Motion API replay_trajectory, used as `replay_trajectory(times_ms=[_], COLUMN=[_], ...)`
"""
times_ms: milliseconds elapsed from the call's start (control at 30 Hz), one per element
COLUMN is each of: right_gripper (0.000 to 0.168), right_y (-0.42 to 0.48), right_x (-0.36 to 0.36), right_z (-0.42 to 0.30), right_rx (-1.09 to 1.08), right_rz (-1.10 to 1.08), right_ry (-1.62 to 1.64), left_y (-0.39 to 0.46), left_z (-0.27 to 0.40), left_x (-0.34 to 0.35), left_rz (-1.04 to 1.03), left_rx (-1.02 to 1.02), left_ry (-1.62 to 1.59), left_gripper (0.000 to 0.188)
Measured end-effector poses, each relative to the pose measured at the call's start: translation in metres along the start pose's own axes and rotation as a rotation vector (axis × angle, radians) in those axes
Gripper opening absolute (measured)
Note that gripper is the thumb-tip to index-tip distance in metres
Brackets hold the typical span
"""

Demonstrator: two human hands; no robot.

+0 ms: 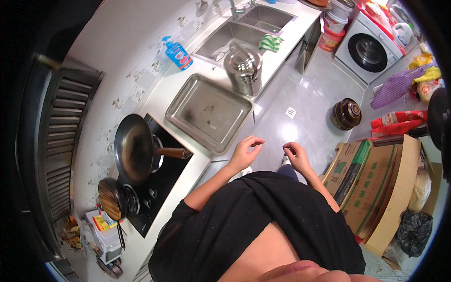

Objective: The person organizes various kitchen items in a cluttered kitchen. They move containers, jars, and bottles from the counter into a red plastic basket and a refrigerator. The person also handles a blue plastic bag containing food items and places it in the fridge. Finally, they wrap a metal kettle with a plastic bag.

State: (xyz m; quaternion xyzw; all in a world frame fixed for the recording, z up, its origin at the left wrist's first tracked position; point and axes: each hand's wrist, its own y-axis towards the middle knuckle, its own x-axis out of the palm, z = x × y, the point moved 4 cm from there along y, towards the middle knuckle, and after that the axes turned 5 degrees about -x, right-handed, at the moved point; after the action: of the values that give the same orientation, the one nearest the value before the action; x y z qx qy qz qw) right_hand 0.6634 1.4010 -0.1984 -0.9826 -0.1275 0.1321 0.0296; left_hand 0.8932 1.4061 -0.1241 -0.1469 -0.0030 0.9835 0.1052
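My left hand (247, 152) hangs over the floor just off the counter's front edge, loosely curled with thumb and fingers apart and nothing in it. Level with it to the right, my right hand (297, 155) is bent inward and also holds nothing. Nearest the left hand is a rectangular stainless steel tray (208, 112), stained inside, on the white counter. Beyond the tray stands a lidded stainless steel pail (243, 74). A green-and-white striped cloth (270, 43) lies at the rim of the double-bowl sink (232, 33). Behind, near the wall, is a blue pump bottle (179, 55).
At left, a wok (134, 149) and a smaller pan with a wooden-looking lid (112, 199) sit over a black cooktop (149, 197). A cupboard door (310, 49) hangs open below the sink. Flattened cardboard boxes (370, 183) and a dark lidded pot (347, 114) line the right side.
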Motion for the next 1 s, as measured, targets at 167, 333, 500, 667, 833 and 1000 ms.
replay_trajectory(times_ms=[167, 333, 500, 667, 833, 1000], right_gripper=[0.013, 0.013, 0.013, 0.013, 0.014, 0.014], right_y=[0.030, 0.088, 0.151, 0.196, 0.208, 0.202], right_x=[-0.067, -0.142, -0.170, -0.149, -0.121, -0.122], right_z=[0.023, 0.044, 0.037, 0.016, -0.004, -0.015], right_rx=[-0.012, -0.016, -0.036, -0.144, -0.154, -0.129], right_rz=[0.028, -0.049, -0.177, -0.239, -0.314, -0.260], right_ry=[-0.011, -0.081, -0.038, 0.027, -0.055, -0.044], left_y=[0.076, 0.130, 0.146, 0.140, 0.157, 0.186], left_z=[0.009, 0.032, 0.053, 0.029, 0.024, 0.034], left_x=[0.034, 0.079, 0.082, 0.074, 0.069, 0.057], left_rz=[0.015, 0.083, 0.176, 0.325, 0.295, 0.197], left_rx=[0.009, 0.036, -0.033, -0.076, -0.103, -0.017], left_ry=[0.011, 0.018, 0.090, 0.013, -0.043, -0.033], left_gripper=[0.016, 0.015, 0.015, 0.015, 0.015, 0.015])
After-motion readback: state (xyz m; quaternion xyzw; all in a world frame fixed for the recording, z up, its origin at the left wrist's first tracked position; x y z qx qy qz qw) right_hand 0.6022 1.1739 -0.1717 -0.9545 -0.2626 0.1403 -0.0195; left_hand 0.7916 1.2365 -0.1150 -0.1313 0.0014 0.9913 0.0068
